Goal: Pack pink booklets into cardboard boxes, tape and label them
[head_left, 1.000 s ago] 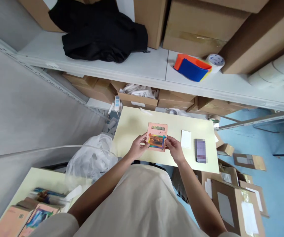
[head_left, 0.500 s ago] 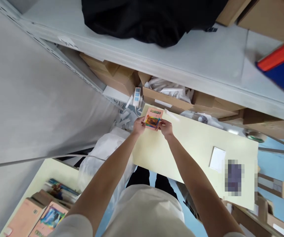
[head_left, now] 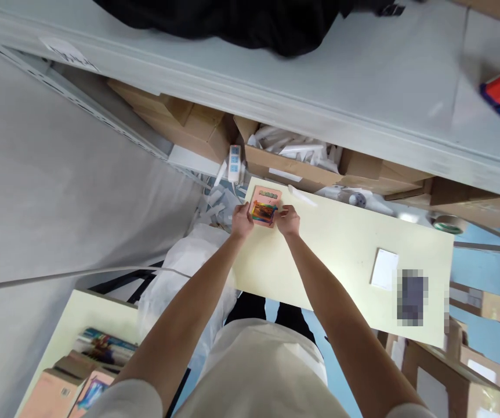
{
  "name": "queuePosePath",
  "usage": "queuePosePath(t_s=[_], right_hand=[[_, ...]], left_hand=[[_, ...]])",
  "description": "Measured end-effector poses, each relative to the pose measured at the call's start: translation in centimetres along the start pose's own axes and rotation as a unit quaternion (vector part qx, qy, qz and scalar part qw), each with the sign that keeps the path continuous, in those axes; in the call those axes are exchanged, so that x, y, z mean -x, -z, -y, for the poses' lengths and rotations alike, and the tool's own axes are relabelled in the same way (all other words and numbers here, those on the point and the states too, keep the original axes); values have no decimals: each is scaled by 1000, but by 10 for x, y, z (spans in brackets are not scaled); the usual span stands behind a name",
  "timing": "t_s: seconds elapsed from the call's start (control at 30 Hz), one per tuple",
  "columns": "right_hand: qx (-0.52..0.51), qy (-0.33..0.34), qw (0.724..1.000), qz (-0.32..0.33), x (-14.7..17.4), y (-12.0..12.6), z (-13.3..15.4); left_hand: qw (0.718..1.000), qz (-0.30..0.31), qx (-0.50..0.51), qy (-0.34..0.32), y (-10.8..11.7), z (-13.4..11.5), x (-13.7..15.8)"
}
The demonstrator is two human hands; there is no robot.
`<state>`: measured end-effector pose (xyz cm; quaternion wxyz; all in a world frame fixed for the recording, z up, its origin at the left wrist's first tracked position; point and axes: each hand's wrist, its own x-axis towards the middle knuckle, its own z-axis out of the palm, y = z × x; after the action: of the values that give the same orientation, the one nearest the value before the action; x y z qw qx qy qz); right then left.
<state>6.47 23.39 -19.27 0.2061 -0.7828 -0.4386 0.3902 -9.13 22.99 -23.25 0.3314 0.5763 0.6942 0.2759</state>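
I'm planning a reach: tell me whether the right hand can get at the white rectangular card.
Probably yes: the right hand is at the pink paper booklet's right edge, and pale-yellow tabletop runs toward the white rectangular card, nothing visible between.

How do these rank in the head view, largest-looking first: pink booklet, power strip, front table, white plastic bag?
1. Front table
2. White plastic bag, even partly hidden
3. Pink booklet
4. Power strip
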Motion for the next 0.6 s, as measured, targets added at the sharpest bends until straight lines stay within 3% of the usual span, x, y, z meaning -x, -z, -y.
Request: queuePosePath(t_s=[0.07, 0.17, 0.27, 0.33, 0.37, 0.4, 0.47, 0.53, 0.6], right_hand=[[-55, 71, 996, -13, 23, 30, 9], [-100, 224, 967, -67, 66, 116, 21], [-26, 320, 907, -273, 86, 234, 30], [-9, 316, 851, -418, 73, 312, 35], [-10, 309, 836, -454, 59, 346, 38], [-18, 301, 831, -467, 42, 375, 40], [-47, 266, 863, -426, 2, 416, 42], [-82, 246, 892, -371, -36, 435, 43], [-125, 229, 918, -298, -65, 437, 41]], left_hand=[[1000, -8, 2, -24, 5, -23, 5], [987, 40, 29, -151, 15, -85, 17], [952, 82, 64, -286, 24, -171, 28], [927, 89, 103, -349, 24, -234, 34], [914, 100, 127, -371, 21, -264, 36], [907, 109, 153, -378, 16, -293, 36], [900, 133, 213, -355, -2, -346, 33], [898, 164, 272, -304, -27, -388, 24], [901, 182, 310, -242, -54, -419, 12]])
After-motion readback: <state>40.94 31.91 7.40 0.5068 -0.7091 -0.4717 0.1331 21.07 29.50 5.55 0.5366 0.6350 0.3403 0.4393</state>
